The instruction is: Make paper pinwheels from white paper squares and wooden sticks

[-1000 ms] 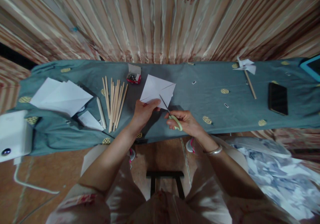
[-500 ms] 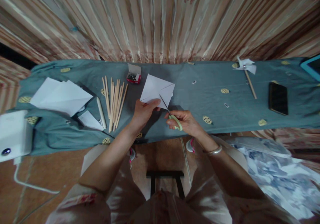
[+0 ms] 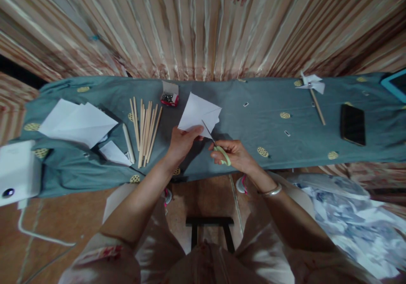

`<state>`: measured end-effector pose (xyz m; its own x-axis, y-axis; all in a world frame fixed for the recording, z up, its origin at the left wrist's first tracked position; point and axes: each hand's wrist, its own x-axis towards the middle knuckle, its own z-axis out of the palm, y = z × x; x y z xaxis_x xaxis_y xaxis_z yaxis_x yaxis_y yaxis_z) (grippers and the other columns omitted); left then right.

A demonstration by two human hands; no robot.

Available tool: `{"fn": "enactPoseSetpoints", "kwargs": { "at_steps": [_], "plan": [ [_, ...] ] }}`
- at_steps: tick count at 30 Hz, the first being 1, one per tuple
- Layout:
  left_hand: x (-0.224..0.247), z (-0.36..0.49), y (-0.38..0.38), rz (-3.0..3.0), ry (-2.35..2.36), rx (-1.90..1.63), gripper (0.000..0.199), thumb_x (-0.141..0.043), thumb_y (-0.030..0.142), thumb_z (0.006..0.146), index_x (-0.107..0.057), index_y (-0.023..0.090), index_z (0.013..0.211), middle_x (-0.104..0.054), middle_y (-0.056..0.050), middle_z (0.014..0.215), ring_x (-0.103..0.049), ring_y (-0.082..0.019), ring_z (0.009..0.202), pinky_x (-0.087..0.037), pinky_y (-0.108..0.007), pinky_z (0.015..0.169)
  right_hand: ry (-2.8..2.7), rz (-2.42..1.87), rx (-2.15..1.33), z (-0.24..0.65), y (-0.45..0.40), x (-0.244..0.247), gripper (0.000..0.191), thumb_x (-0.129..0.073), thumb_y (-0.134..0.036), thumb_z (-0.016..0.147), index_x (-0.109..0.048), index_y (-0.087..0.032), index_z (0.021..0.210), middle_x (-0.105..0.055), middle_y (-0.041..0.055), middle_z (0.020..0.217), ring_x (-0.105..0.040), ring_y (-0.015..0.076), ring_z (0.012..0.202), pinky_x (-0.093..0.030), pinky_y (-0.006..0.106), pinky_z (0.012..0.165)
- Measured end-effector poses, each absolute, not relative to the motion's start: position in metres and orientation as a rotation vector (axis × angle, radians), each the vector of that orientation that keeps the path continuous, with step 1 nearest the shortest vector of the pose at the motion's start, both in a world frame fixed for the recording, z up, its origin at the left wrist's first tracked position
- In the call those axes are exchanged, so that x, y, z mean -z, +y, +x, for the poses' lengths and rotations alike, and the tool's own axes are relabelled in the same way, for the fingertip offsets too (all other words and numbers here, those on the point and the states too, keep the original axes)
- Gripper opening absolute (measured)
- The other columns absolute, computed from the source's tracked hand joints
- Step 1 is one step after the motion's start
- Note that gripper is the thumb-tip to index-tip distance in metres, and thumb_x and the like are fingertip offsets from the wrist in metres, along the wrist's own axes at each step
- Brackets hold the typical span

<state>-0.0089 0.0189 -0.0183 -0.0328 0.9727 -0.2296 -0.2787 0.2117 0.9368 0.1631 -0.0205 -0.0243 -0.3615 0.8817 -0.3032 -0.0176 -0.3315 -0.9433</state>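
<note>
A square of white paper (image 3: pixel 197 110) is pinched at its lower left by my left hand (image 3: pixel 185 140), thumb on top. Cuts or creases run in from its corners. My right hand (image 3: pixel 231 152) is closed on the light green handles of a pair of scissors (image 3: pixel 224 155). The dark blades lie over the lower part of the paper, tips pointing at its middle, and look nearly closed. Left of the paper lies a bundle of wooden sticks (image 3: pixel 146 127), with a small red box (image 3: pixel 170 98) of metal pins behind them.
White paper sheets (image 3: pixel 79 121), a folded piece (image 3: pixel 114 152) and a white pen-like tool (image 3: pixel 128 142) lie left on the green cloth (image 3: pixel 253 127). Rightward are a paper pinwheel (image 3: pixel 312 83) on a stick, a black phone (image 3: pixel 353 124) and a blue-edged tablet (image 3: pixel 396 85). A white device (image 3: pixel 19 170) stands far left.
The upper part of the paper has shifted and tilted very slightly. Both hands and the scissors are almost where they were.
</note>
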Motion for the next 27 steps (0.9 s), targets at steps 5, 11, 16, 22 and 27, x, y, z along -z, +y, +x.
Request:
{"fn": "enactPoseSetpoints", "kwargs": {
  "at_steps": [5, 11, 16, 22, 27],
  "plan": [
    [0.017, -0.009, 0.018, 0.822, 1.151, -1.215, 0.023, -0.081, 0.028, 0.058, -0.072, 0.013, 0.074, -0.072, -0.003, 0.071, -0.06, -0.012, 0.057, -0.051, -0.024, 0.053, -1.281, -1.201, -1.779, 0.164, -0.022, 0.023, 0.045, -0.086, -0.052, 0.06, -0.068, -0.018, 0.083, -0.06, -0.0057, 0.056, -0.055, 0.0079, 0.048, -0.047, 0.021, 0.049],
    [0.012, -0.015, 0.02, 0.803, 1.161, -1.262, 0.031, -0.085, 0.032, 0.053, -0.072, 0.011, 0.072, -0.072, -0.006, 0.073, -0.062, -0.014, 0.06, -0.052, -0.025, 0.054, -1.419, -1.272, -1.699, 0.175, -0.028, 0.026, 0.052, -0.082, -0.06, 0.061, -0.068, -0.017, 0.088, -0.059, -0.0045, 0.058, -0.052, 0.0094, 0.05, -0.043, 0.023, 0.049],
    [0.012, -0.021, 0.02, 0.827, 1.192, -1.283, 0.035, -0.085, 0.034, 0.052, -0.073, 0.011, 0.075, -0.074, -0.008, 0.079, -0.064, -0.016, 0.064, -0.051, -0.024, 0.053, -1.814, -1.599, -0.97, 0.2, -0.031, 0.03, 0.052, -0.072, -0.059, 0.074, -0.068, -0.016, 0.103, -0.061, -0.0012, 0.062, -0.056, 0.0139, 0.052, -0.042, 0.026, 0.053],
    [0.02, -0.016, 0.011, 0.967, 1.158, -1.154, 0.029, -0.084, 0.034, 0.053, -0.069, 0.013, 0.065, -0.069, -0.004, 0.066, -0.057, -0.013, 0.054, -0.048, -0.025, 0.051, -2.087, -1.834, -0.191, 0.23, -0.028, 0.034, 0.043, -0.052, -0.038, 0.093, -0.057, -0.011, 0.125, -0.074, 0.0132, 0.088, -0.07, 0.0262, 0.078, -0.051, 0.033, 0.072],
    [0.028, -0.008, 0.001, 1.152, 1.081, -0.843, 0.024, -0.08, 0.033, 0.057, -0.062, 0.017, 0.053, -0.06, 0.0, 0.049, -0.05, -0.012, 0.045, -0.042, -0.023, 0.046, -2.189, -1.989, 0.046, 0.242, -0.024, 0.034, 0.044, -0.047, -0.027, 0.093, -0.053, -0.006, 0.132, -0.073, 0.0185, 0.094, -0.069, 0.0284, 0.081, -0.051, 0.035, 0.076]
  ]
}}
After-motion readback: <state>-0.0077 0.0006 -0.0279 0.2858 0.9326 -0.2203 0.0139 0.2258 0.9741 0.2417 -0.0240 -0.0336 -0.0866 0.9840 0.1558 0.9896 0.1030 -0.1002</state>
